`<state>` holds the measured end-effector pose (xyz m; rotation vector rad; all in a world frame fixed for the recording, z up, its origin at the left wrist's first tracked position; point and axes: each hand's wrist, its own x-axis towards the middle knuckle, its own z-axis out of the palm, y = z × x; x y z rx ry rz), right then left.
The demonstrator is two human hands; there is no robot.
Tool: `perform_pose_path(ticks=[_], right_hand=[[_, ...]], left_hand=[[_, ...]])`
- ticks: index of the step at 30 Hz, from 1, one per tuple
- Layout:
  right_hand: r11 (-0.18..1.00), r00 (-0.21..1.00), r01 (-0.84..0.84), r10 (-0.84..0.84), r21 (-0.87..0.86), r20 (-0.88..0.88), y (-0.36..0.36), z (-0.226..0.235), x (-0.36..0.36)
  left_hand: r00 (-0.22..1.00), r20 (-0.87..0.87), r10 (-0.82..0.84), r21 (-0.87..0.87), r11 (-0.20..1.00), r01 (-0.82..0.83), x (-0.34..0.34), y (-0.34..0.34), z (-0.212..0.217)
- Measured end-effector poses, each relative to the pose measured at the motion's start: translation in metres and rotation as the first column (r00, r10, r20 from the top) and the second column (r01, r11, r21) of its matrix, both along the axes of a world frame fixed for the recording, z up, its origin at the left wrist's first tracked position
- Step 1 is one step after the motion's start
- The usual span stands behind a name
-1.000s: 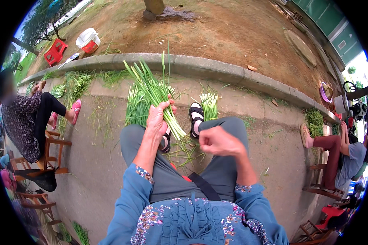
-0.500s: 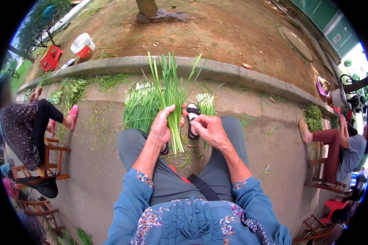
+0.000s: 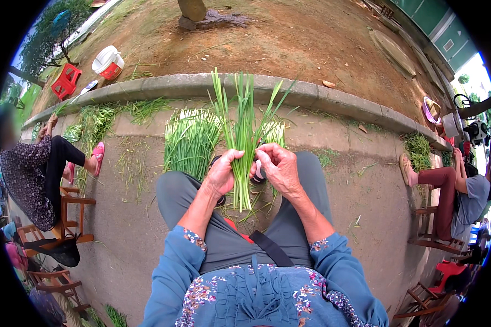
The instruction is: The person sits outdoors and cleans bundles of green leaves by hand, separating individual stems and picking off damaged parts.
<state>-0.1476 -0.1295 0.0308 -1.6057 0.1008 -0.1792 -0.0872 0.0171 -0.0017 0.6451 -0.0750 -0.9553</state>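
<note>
Green chive-like stalks (image 3: 241, 143) stand upright between a seated person's knees, gathered into one bunch with the leaf tips fanning toward a concrete kerb (image 3: 322, 97) and the pale cut ends hanging down over the lap. The left hand (image 3: 222, 173) is clamped around the middle of the bunch, thumb and fingers wrapped about it, apparently to keep the stalks aligned. The right hand (image 3: 278, 166) meets it from the other side, fingertips pinched together on a few stalks at the bunch's edge, a hold that looks suited to picking at single blades while the other hand bears the weight.

On the pavement just beyond the knees lies a larger pile of the same greens (image 3: 191, 140), laid with stalks roughly parallel, and a smaller heap (image 3: 274, 132) sits just beside it to the right, partly hidden behind the held bunch. Loose trimmings (image 3: 131, 163) are scattered over the concrete. A black strap (image 3: 271, 248) crosses the grey trousers.

At left, another person (image 3: 35, 166) sits on a low wooden stool (image 3: 73, 210) in pink sandals, with more greens (image 3: 93, 122) against the kerb. At right, a third person (image 3: 458, 191) sits on a similar stool. Beyond the kerb, on bare earth, stand a red plastic stool (image 3: 65, 82) and a white-and-red tub (image 3: 107, 61).
</note>
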Motion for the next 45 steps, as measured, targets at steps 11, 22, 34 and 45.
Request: perform_pose_path(ticks=[11, 22, 34, 45], right_hand=[[0.986, 0.99, 0.139, -0.14, 0.096, 0.004, -0.004, -0.019, 0.005], [0.994, 0.994, 0.109, -0.11, 0.021, 0.015, 0.006, 0.011, 0.011], [0.946, 0.982, 0.18, -0.187, -0.268, -0.001, 0.005, -0.005, 0.016], [0.974, 0.988, 0.064, -0.03, 0.218, -0.152, -0.005, -0.001, 0.015]], left_hand=[[0.997, 0.08, -0.018, 0.039, 0.999, 0.014, -0.002, -0.002, 0.005], [0.965, 0.258, -0.038, 0.22, 0.975, -0.021, -0.009, -0.01, 0.0], [0.886, 0.444, -0.136, 0.279, 0.96, 0.007, -0.017, -0.015, -0.01], [0.992, 0.098, -0.079, 0.184, 0.981, 0.06, -0.015, -0.014, 0.014]])
